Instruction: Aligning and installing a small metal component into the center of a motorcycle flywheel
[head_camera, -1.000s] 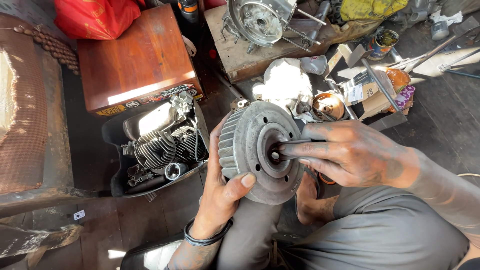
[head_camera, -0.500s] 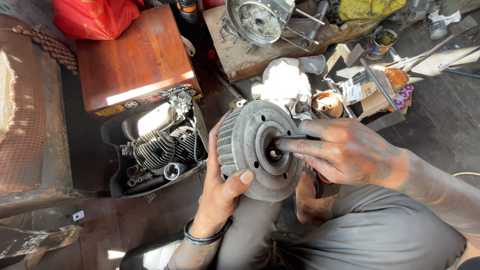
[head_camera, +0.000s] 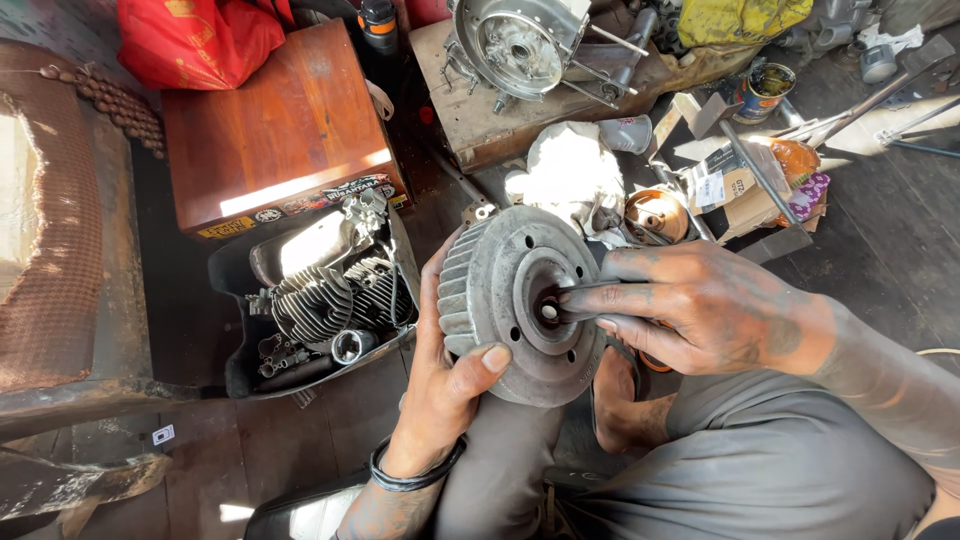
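Note:
A round grey finned metal flywheel (head_camera: 505, 270) is held up over my lap, its flat face toward me. My left hand (head_camera: 440, 385) grips its lower left rim, thumb pressed on the face. My right hand (head_camera: 700, 310) reaches in from the right, greasy fingers pinched together at the central hub hole (head_camera: 547, 311). Whether the fingertips hold a small part or tool there is too hidden to tell. A dark bangle (head_camera: 410, 470) circles my left wrist.
A finned engine block (head_camera: 330, 295) lies in a black tray on the floor to the left. Behind it stands a wooden box (head_camera: 280, 130) with a red bag (head_camera: 195, 40). An engine casing (head_camera: 515, 45), white rag (head_camera: 565, 175), tins and tools crowd the back.
My right fingers stay at the hub, shifting slightly. The flywheel and my left hand hold nearly the same position.

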